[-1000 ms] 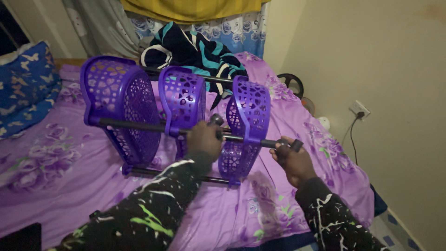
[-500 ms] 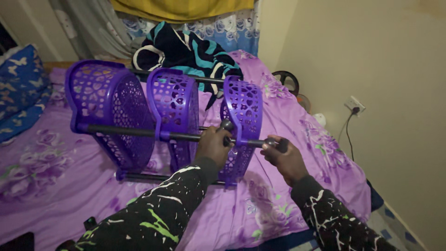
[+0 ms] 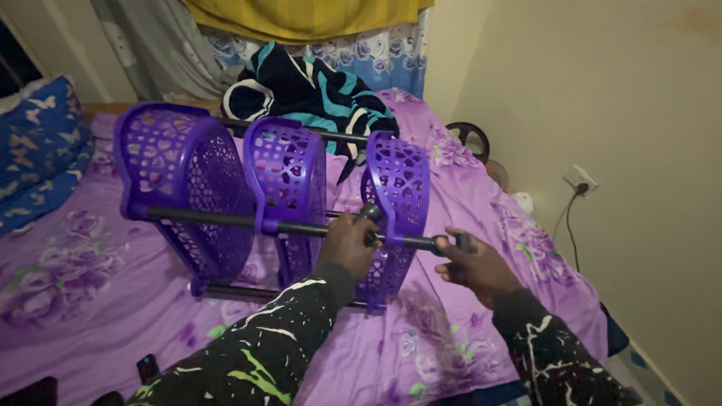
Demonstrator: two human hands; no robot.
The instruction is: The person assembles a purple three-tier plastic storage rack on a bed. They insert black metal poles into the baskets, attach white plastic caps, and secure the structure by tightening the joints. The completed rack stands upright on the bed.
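A purple plastic basket rack (image 3: 188,173) lies on its side on the bed, three perforated baskets strung along dark metal poles (image 3: 226,222). My left hand (image 3: 347,244) grips the near pole just left of the third basket (image 3: 396,195). My right hand (image 3: 474,263) holds the pole's end piece (image 3: 451,243), which sticks out to the right of that basket. Both sleeves are black with white and green splatter.
The bed has a purple floral sheet (image 3: 68,278). A black and teal striped cloth (image 3: 308,94) lies behind the rack, a blue butterfly pillow (image 3: 37,143) at left. A wall socket with cable (image 3: 577,180) sits on the cream wall at right. Small dark objects (image 3: 147,368) lie near the front.
The view has shifted and drawn a little closer. My hands keep their hold on the pole and its end; the rack stays on its side.
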